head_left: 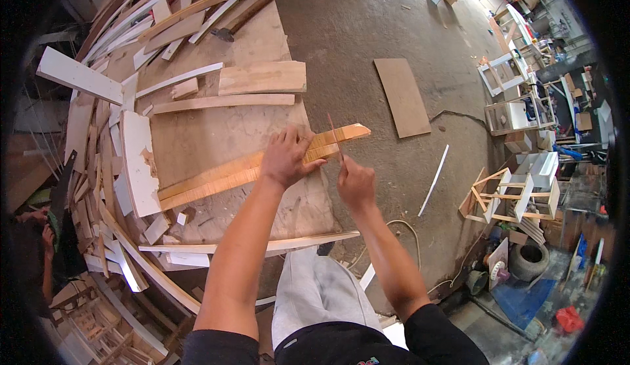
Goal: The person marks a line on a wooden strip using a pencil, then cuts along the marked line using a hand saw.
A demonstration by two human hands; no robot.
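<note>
Two long yellowish wooden strips point(230, 170) lie side by side, slanting across the plywood-topped bench, and their right end sticks out past its edge. My left hand point(286, 157) bears down on them near that edge, fingers curled over the far side and thumb toward the right. Just right of it, my right hand point(357, 182) is closed in a fist round the near end of a handsaw. Its thin reddish blade point(333, 130) is seen almost edge-on and crosses the strips. How deep the blade sits in the wood cannot be made out.
White and bare boards point(262, 78) surround the strips, with a hammer point(223, 34) farther off. Scrap wood is piled at left, where another person's hands point(47, 227) show beside a dark blade. A brown panel point(402, 97) and wooden frames point(515, 194) stand or lie rightward.
</note>
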